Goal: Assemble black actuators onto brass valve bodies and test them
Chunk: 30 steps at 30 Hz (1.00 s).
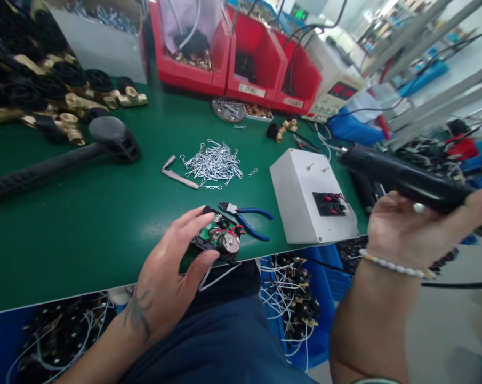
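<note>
Currently, the left hand (165, 264) loosely pinches 1 motor unit (230, 243) on the table (105, 240), wired but uncovered; the right hand (404, 226), half-closed, holds what looks like a screwdriver (401, 172) well apart.

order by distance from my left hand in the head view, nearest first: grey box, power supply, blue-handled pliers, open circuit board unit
1. Open circuit board unit, between the left hand's thumb and fingers
2. Blue-handled pliers, just right of the unit
3. Grey box, farther right
4. Power supply, far side, beyond the box
</note>
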Motion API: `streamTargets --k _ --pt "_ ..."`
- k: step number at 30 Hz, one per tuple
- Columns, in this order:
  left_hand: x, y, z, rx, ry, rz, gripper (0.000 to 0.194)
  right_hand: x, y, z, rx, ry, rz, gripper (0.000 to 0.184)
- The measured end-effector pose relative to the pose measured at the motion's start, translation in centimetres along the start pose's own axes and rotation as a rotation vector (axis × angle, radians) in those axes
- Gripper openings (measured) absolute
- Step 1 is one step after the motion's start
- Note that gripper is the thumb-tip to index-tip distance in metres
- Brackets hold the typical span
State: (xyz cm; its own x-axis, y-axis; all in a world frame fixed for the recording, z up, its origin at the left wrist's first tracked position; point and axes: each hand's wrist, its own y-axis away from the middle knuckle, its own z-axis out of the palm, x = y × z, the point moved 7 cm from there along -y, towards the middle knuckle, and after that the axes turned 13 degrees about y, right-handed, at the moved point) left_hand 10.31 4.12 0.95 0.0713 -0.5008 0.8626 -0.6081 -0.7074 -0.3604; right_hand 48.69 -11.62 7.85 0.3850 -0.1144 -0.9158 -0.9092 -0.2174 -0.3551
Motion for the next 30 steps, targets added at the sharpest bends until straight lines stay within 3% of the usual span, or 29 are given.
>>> streamTargets --k 2,4,7,10,13,17,20,22,24,27,30 --pt "-0.2 0.1 0.0 0.036 0.03 -0.017 0.054 2.8 -1.2 -1.3 0.09 -0.091 0.135 0.025" --pt "-0.2 0.2 0.1 0.082 0.024 -0.018 0.073 5.5 -1.9 -1.8 0.093 -0.106 0.245 0.016" --pt "0.0 0.3 0.4 0.141 -0.007 -0.035 0.076 8.4 -2.0 -1.2 -0.005 -0.053 0.329 0.022" --pt "-0.7 0.6 0.6 0.191 0.07 -0.129 0.076 9.4 -1.0 0.3 -0.199 0.052 0.375 0.023" --pt "-2.5 0.7 0.3 0.31 0.357 -0.286 0.075 7.6 -0.6 1.9 -0.313 0.138 0.327 0.02" --pt "-4.8 -1.0 -0.1 0.481 0.845 -0.489 0.053 1.8 -1.5 5.1 -0.313 0.17 0.094 0.014" --pt "-5.0 -3.0 1.0 0.392 1.209 -0.668 0.059 -1.7 -1.6 8.9 -0.398 0.319 -0.096 0.012" --pt "-4.3 -3.9 1.4 0.308 1.369 -0.725 0.064 -2.4 -1.1 11.3 -0.491 0.468 -0.175 0.006" --pt "-3.5 -4.3 1.5 0.24 1.463 -0.708 0.064 -2.2 -0.3 13.0 -0.583 0.555 -0.191 0.013" --pt "-2.8 -4.2 1.8 0.163 1.494 -0.674 0.049 -1.8 0.4 13.8 -0.639 0.592 -0.187 0.02" --pt "-3.2 -4.0 2.0 0.191 1.426 -0.654 0.033 -1.8 0.5 13.8 -0.624 0.653 -0.235 0.025"
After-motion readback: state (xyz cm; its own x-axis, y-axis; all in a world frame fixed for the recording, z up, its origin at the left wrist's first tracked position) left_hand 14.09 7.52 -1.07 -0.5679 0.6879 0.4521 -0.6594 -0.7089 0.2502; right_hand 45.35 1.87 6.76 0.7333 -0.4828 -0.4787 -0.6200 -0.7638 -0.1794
